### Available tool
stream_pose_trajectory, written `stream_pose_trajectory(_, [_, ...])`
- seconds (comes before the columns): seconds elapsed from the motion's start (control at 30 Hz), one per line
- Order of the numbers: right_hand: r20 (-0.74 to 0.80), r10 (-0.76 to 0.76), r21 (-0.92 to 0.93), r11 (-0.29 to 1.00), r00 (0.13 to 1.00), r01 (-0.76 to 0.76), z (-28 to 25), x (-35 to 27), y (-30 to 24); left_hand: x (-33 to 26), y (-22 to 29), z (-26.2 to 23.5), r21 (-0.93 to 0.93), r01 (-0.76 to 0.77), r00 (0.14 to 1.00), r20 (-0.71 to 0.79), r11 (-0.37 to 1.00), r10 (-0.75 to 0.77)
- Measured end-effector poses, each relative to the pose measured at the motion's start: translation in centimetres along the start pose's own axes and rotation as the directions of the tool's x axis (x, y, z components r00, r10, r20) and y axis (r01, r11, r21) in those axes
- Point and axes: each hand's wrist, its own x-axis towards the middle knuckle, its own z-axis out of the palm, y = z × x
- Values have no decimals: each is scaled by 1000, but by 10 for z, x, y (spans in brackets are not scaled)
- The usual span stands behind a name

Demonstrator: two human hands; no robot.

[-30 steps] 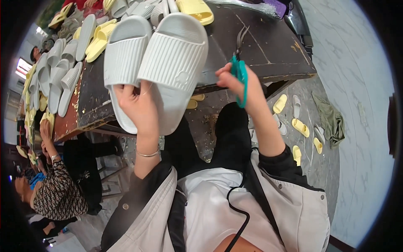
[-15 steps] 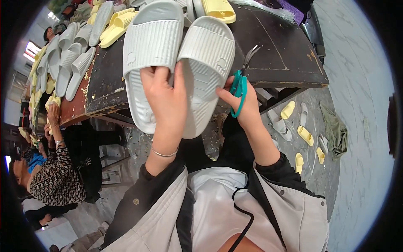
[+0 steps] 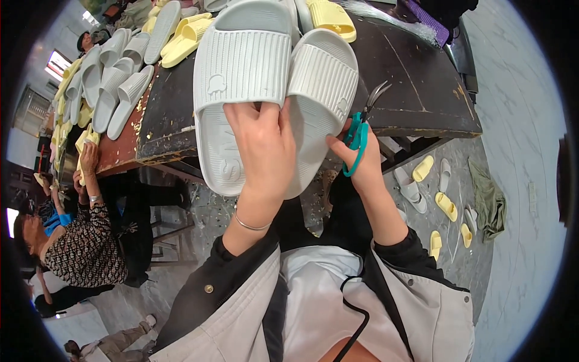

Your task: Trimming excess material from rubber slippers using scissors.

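Note:
Two pale grey slide slippers with ribbed straps are held up side by side in front of me, over the near edge of the table. My left hand [image 3: 263, 151] has its fingers tucked under the strap of the left slipper [image 3: 246, 66], its thumb reaching toward the right slipper [image 3: 325, 78]. In my right hand [image 3: 363, 158] are scissors [image 3: 357, 145] with teal handles, their curved metal blades pointing up and away from me. That hand's thumb lies close to the right slipper's outer edge; whether it presses there I cannot tell.
The dark worn table [image 3: 416, 90] carries grey slippers [image 3: 114, 87] and yellow slippers [image 3: 187, 39] at the back left, with clear plastic [image 3: 392, 24] at the back. Loose slippers [image 3: 446, 206] and a green cloth [image 3: 487, 202] lie on the floor at right. A co-worker [image 3: 84, 247] sits at left.
The whole scene has shifted slightly rightward in the picture. The left slipper now appears closer and overlaps more of the right one; my grip on slippers and scissors stays the same.

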Motion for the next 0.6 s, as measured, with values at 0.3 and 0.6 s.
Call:
stream_pose_trajectory(0.3, [-19,-85,-117,990,996,82,5,-10,-2,-27,-16,-5,-79,135,990,61,988,-130])
stream_pose_trajectory(0.6, [284,-65,-400,899,957,180,42,-15,3,-25,-87,-38,-321,517,855,150,794,-496])
